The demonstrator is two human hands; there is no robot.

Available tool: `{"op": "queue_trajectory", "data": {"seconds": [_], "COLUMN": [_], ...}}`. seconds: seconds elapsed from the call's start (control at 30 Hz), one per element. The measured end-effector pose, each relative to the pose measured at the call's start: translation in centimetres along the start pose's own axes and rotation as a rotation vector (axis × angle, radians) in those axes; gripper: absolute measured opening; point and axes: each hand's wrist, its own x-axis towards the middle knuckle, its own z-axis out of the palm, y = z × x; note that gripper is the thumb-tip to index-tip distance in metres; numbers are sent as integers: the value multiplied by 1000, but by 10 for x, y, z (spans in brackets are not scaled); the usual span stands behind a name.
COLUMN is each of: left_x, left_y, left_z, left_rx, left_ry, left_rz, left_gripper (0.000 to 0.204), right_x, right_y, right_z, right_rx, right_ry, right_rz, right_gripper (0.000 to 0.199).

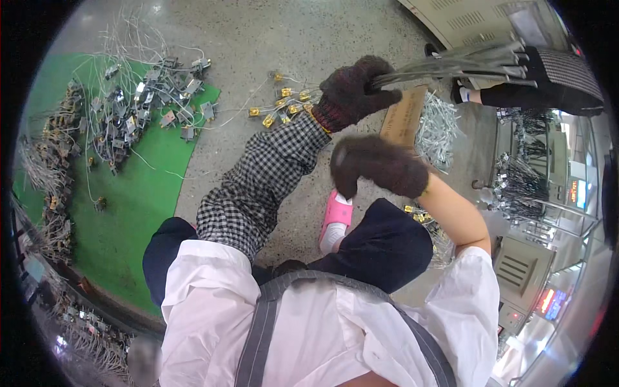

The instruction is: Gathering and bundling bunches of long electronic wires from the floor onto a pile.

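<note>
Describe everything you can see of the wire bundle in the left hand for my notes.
The bundle of wires is many thin, greyish strands, possibly metal or plastic-coated. The gloved left hand grips it, thumb apart from the fingers. The strands reach out rightward in a roughly parallel fan above the floor, their far ends uneven and blurred. Left of the wrist, gold-coloured blocks on thin wires appear to be its other ends, though the glove hides the join. The right hand is apart from it.

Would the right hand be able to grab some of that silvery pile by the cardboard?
Probably yes. The right hand seems empty, and nothing visible blocks its way down to the silvery pile beside the cardboard, though depth is hard to judge.
</note>
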Motion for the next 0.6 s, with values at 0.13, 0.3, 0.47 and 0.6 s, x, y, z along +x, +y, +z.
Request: {"op": "queue_trajectory", "data": {"seconds": [0.13, 0.3, 0.47, 0.6], "left_x": [-3, -4, 17, 17], "left_y": [8, 18, 13, -35], "left_z": [-13, -2, -12, -9], "left_rx": [19, -800, -448, -726], "left_ry": [-136, -235, -644, -656], "left_rz": [116, -70, -537, -413], "left_gripper": [52, 41, 52, 51], "right_x": [-24, -43, 35, 113], "right_y": [-6, 74, 99, 98], "right_z": [-24, -87, -125, -134], "right_rx": [1117, -137, -324, -892], "right_ry": [788, 383, 198, -98], "right_rz": [453, 657, 509, 171], "right_gripper": [23, 22, 26, 36]}}
